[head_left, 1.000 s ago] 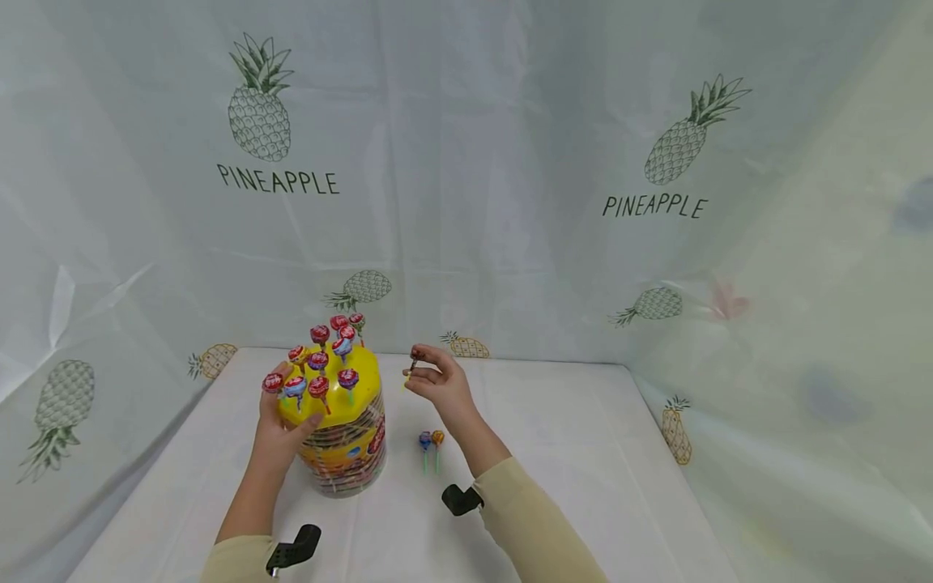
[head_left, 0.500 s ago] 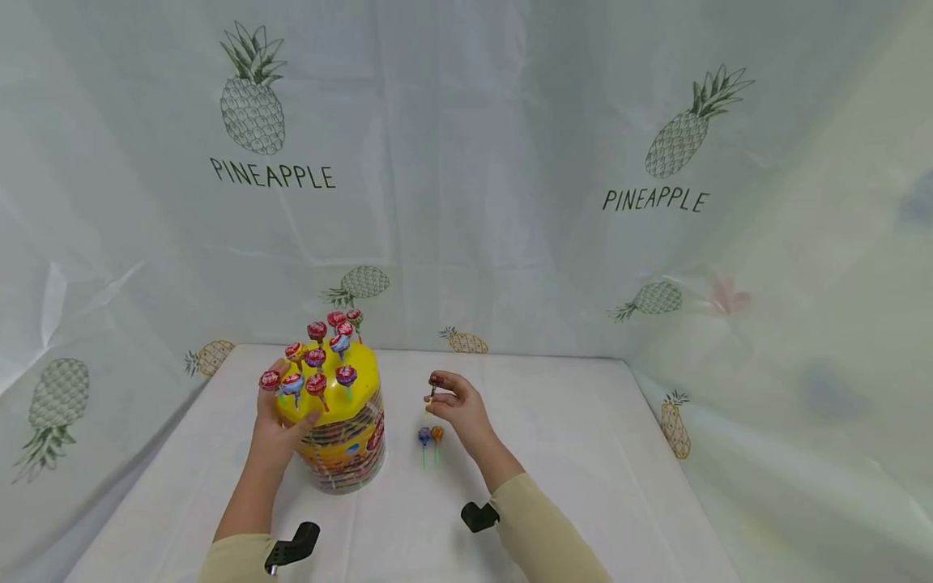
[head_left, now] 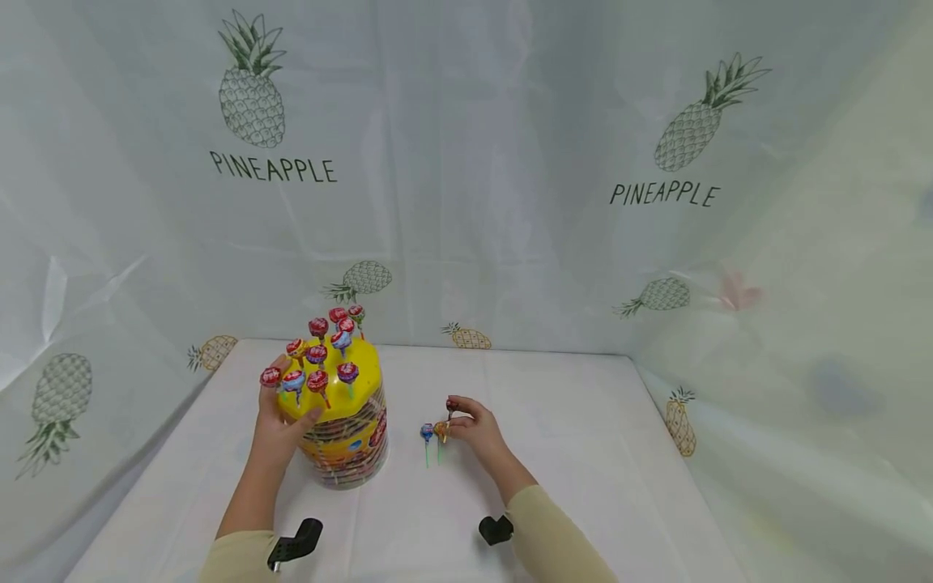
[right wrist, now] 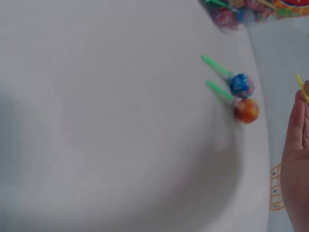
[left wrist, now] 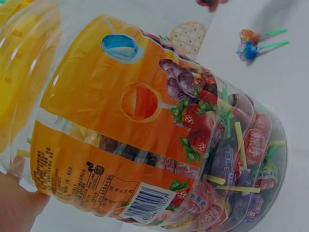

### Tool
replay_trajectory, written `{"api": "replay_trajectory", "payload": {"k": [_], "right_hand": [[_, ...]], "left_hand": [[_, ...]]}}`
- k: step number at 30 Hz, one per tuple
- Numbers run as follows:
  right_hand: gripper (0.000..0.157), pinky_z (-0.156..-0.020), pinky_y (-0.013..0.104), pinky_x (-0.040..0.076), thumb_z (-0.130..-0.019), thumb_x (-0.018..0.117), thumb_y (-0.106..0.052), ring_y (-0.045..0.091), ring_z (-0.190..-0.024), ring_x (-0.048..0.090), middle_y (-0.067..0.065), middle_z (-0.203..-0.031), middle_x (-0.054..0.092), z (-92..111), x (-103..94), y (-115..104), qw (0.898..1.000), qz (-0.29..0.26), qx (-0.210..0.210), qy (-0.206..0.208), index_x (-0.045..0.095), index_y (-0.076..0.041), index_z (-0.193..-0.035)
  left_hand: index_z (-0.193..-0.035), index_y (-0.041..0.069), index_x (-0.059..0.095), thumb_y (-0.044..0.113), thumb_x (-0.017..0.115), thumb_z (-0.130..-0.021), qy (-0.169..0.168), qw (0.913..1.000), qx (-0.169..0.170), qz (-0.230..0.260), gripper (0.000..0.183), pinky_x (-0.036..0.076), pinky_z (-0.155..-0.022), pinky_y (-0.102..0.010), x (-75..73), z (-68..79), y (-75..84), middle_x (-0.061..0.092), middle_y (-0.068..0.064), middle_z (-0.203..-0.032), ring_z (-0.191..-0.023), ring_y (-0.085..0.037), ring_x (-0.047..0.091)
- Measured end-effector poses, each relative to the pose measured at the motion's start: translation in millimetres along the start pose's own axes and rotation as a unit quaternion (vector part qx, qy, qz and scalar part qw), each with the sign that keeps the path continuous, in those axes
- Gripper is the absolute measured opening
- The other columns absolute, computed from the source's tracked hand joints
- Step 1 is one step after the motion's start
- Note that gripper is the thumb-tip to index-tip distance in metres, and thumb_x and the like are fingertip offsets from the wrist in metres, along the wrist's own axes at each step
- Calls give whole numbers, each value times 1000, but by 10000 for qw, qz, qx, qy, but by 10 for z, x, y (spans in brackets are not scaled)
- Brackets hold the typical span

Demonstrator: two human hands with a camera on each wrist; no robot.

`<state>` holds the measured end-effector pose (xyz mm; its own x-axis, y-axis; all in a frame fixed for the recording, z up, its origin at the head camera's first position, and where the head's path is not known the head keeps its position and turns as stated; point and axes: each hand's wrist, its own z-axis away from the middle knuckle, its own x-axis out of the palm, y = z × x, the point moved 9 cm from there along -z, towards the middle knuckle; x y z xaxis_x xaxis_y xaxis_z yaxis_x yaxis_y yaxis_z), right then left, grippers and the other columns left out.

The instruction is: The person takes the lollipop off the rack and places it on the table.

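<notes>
A clear plastic jar [head_left: 346, 465] full of wrapped lollipops stands on the white table, its orange label [left wrist: 96, 72] large in the left wrist view. Several lollipops stick up from its yellow lid [head_left: 364, 401]. My left hand [head_left: 279, 429] grips the jar near the top, thumb at the front. To the right, my right hand [head_left: 479, 427] pinches a dark-wrapped lollipop [head_left: 451, 406] head up; its yellow stick [right wrist: 301, 86] shows in the right wrist view. Just left of that hand, a blue lollipop [head_left: 427, 431] and an orange lollipop [right wrist: 247, 111] lie side by side with green sticks.
A pale curtain [head_left: 481, 162] printed with pineapples hangs behind the table [head_left: 583, 453] and along its sides. Black wrist cameras [head_left: 295, 544] sit at both cuffs. The jar stands on the left part of the table.
My right hand has moved right, down and nearer with its lollipop, away from the jar and towards the two lying lollipops. My left hand and the jar have stayed in place.
</notes>
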<state>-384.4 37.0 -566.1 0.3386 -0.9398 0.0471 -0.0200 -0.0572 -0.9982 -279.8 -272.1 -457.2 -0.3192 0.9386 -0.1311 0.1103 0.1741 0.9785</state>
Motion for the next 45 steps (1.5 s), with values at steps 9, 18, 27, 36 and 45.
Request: {"api": "replay_trajectory", "payload": {"k": [9, 18, 27, 36, 45], "right_hand": [[58, -75, 28, 57, -81, 69, 15, 24, -93, 67, 19, -127, 57, 13, -99, 282, 9960, 784, 381, -200, 52, 5, -136], [61, -66, 27, 54, -77, 74, 12, 14, -82, 62, 11, -126, 59, 68, -135, 444, 9813, 1820, 552, -285, 60, -8, -133], [64, -64, 25, 52, -76, 79, 5, 15, -77, 61, 7, -99, 64, 55, -135, 456, 9768, 2105, 241, -301, 57, -7, -135], [63, -63, 23, 51, -76, 80, 3, 13, -75, 60, 7, -103, 54, 63, -145, 456, 9743, 2233, 196, -203, 57, -3, -134], [61, -62, 24, 49, -77, 80, 0, 13, -72, 60, 5, -100, 54, 37, -139, 450, 9679, 2501, 204, -169, 58, -4, -133]], "left_hand": [[-155, 39, 5, 20, 70, -91, 56, 10000, -29, -36, 94, 18, -113, -61, -24, 17, 8, 12, -12, -159, -145, -35, 12], [-155, 38, 4, 21, 71, -91, 49, 10000, -56, -63, 95, 18, -113, -60, 0, 33, 16, 12, -12, -159, -145, -35, 12], [-155, 38, 5, 21, 70, -91, 19, 10000, 15, -25, 93, 18, -113, -60, 2, 32, 37, 14, -12, -158, -145, -35, 14], [-156, 37, 5, 19, 70, -91, 21, 10000, 27, 7, 94, 19, -113, -60, 4, 36, 48, 14, -11, -158, -144, -35, 15], [-155, 39, 7, 20, 70, -91, 41, 10000, 28, -10, 92, 19, -112, -62, 9, 46, 63, 15, -13, -158, -143, -37, 16]]}}
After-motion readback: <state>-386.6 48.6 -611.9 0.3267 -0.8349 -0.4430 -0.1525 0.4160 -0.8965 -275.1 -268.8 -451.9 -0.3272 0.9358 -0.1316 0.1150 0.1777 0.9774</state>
